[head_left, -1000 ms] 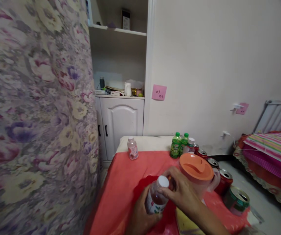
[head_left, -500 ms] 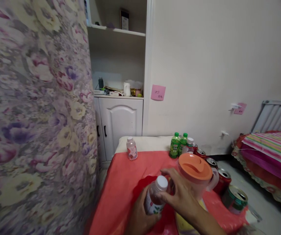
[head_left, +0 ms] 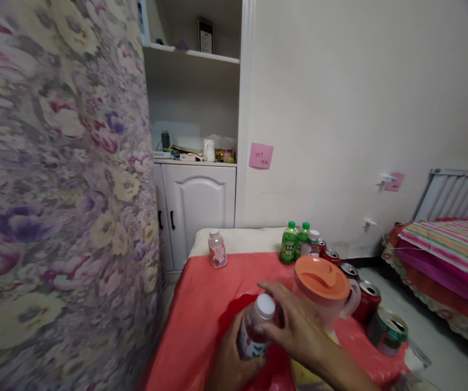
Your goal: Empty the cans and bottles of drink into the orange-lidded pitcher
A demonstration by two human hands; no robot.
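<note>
My left hand point(head_left: 234, 355) is wrapped round the body of a clear plastic bottle point(head_left: 254, 339) with a white cap and a label with red and green print. The bottle stands nearly upright, its cap on. From the right, my right hand point(head_left: 293, 328) holds it near the neck, thumb at the shoulder under the cap and fingers curved behind. Below the hands is a deep red round thing point(head_left: 234, 307), mostly covered. Close to my right hand stands a clear pitcher point(head_left: 313, 309) with an orange lid point(head_left: 322, 277).
A pink-labelled bottle point(head_left: 217, 252) stands at the table's far left. Green-capped bottles point(head_left: 288, 244), another white-capped bottle point(head_left: 312, 241) and several drink cans point(head_left: 387, 330) line the right side. A red cloth point(head_left: 193, 304) covers the table. A floral curtain point(head_left: 62, 195) hangs at left.
The whole view has shifted slightly, so things sit a little further left. Both hands keep their hold on the bottle, with only a slight shift of the right fingers.
</note>
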